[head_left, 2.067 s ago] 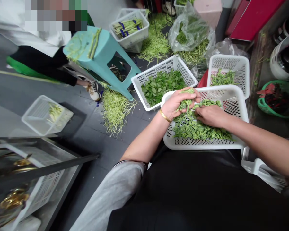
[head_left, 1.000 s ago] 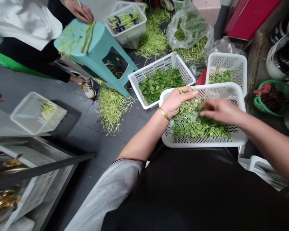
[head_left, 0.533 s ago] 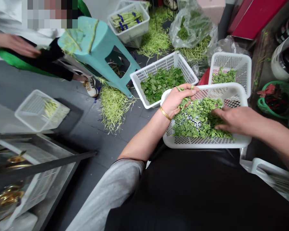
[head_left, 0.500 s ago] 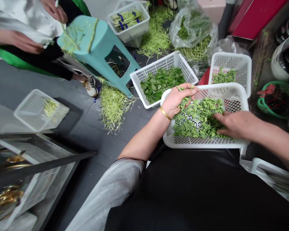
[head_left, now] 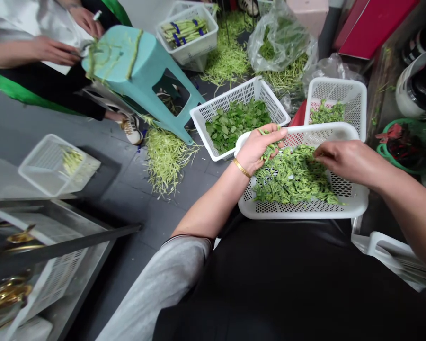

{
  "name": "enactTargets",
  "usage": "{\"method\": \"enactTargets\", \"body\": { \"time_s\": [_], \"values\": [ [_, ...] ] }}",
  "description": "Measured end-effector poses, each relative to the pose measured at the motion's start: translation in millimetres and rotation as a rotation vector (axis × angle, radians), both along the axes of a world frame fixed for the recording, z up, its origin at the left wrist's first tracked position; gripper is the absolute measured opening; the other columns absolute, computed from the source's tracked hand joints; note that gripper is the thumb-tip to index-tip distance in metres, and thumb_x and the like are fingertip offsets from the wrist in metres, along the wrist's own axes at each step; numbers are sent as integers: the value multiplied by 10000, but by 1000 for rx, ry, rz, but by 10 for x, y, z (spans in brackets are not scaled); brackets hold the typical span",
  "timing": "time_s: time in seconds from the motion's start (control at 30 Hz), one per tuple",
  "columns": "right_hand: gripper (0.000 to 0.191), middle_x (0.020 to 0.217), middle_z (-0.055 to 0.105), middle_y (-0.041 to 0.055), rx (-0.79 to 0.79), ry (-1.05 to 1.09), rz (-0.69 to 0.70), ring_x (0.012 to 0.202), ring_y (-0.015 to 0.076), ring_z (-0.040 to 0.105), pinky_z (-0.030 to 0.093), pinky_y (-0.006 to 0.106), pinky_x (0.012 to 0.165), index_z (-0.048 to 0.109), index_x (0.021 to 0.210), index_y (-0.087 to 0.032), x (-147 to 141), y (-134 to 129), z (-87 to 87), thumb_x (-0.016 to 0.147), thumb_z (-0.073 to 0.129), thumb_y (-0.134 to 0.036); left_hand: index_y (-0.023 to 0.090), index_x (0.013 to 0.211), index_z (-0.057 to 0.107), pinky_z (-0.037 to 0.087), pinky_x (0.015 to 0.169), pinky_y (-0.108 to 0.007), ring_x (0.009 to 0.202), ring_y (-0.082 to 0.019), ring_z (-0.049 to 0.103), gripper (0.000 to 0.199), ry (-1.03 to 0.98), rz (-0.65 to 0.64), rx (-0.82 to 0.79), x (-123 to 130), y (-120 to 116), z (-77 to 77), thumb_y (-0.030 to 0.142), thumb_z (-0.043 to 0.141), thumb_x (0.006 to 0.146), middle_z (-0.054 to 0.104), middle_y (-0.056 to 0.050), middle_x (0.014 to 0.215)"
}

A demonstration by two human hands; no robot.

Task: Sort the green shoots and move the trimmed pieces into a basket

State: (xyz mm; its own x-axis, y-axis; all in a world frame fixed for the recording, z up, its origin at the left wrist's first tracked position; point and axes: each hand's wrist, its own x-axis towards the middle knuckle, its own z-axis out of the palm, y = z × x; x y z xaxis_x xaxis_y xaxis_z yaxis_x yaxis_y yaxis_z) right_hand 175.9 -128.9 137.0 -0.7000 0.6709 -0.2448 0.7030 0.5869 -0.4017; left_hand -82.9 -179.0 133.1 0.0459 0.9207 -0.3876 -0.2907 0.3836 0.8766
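A white perforated basket (head_left: pixel 301 209) right in front of my body holds a layer of green leafy sprigs (head_left: pixel 294 182). My left hand (head_left: pixel 261 150), with a gold bracelet at the wrist, is curled round a small bunch of the green sprigs over the basket's left end. Over the right part of the basket is my right hand (head_left: pixel 346 161), its fingers pinched together above the greens. Whatever the right fingertips hold, if anything, is too small to make out. Another basket (head_left: pixel 213 102) with broad green leaves stands just beyond my left hand.
A small white basket (head_left: pixel 358 94) with some greens stands behind. A turquoise stool (head_left: pixel 152 61) is at upper left, beside a seated person's hands (head_left: pixel 53 51). Peelings (head_left: pixel 165 158) lie on the floor. A metal rack (head_left: pixel 88 255) stands lower left, a green colander (head_left: pixel 390 154) right.
My right hand has lifted from the greens and moved up and slightly back, its fingers now pinched. My left hand has barely moved. The other person's hands have shifted toward the stool.
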Motion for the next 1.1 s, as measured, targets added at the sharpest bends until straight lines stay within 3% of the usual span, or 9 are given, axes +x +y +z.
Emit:
{"method": "enactTargets", "body": {
  "time_s": [0.2,0.3,0.4,0.5,0.6,0.67,0.87,0.97,1.1],
  "values": [
    [215,1034,814,110,100,-287,190,770,230,688,321,343,614,800,1065,-194,-363,-260,-49,1039,600,-271,205,762,560,293,462,-228,495,-29,462,516,20,-5,-29,31,9,27,525,957,843,576,60,653],
    [201,983,809,138,77,-361,183,770,243,689,296,352,602,795,996,-160,-405,-229,-60,1025,606,-224,181,761,650,298,488,-234,531,-40,485,455,57,-55,-26,38,-5,39,507,954,849,604,42,675],
    [145,886,787,78,-135,23,26,747,223,671,393,348,646,774,941,-213,-323,-109,36,1007,685,-307,150,773,752,340,543,-246,594,-62,527,438,99,-201,14,63,-23,48,475,1041,723,644,26,678],
    [276,792,731,40,-333,501,-204,665,196,607,442,356,640,762,930,-247,-277,-59,124,973,755,-520,133,745,778,388,608,-261,628,-75,548,458,112,-354,71,104,-35,50,439,1094,618,658,20,654],
    [398,719,669,29,-359,626,-292,601,187,562,430,351,608,758,943,-237,-281,-105,68,961,724,-633,144,722,745,376,590,-259,600,-69,529,476,105,-361,56,111,-41,45,464,1086,638,629,31,626],
    [374,788,699,54,-260,504,-216,631,194,589,434,346,629,768,1012,-216,-282,-165,-42,1021,638,-566,162,739,719,349,546,-253,567,-62,509,484,101,-275,16,89,-41,45,510,1054,701,619,34,636],
    [401,1045,737,139,117,-180,346,657,178,560,237,333,564,809,1208,-197,-379,-348,-288,1065,435,-185,193,718,657,297,467,-236,525,-61,478,554,59,-129,13,54,-45,59,659,939,820,600,24,643],
    [342,1054,734,138,94,-172,323,695,186,595,290,326,584,822,1159,-189,-376,-265,-234,1077,500,-267,190,694,680,345,499,-247,553,-76,504,549,126,-174,37,62,-45,35,651,965,783,619,16,638],
    [255,980,744,96,-121,252,141,849,231,696,493,360,759,808,1061,-219,-210,-79,-48,1039,633,-404,169,701,765,408,584,-256,591,-77,518,486,218,-263,65,59,-35,-19,553,1058,646,659,15,634]
  ]
}}
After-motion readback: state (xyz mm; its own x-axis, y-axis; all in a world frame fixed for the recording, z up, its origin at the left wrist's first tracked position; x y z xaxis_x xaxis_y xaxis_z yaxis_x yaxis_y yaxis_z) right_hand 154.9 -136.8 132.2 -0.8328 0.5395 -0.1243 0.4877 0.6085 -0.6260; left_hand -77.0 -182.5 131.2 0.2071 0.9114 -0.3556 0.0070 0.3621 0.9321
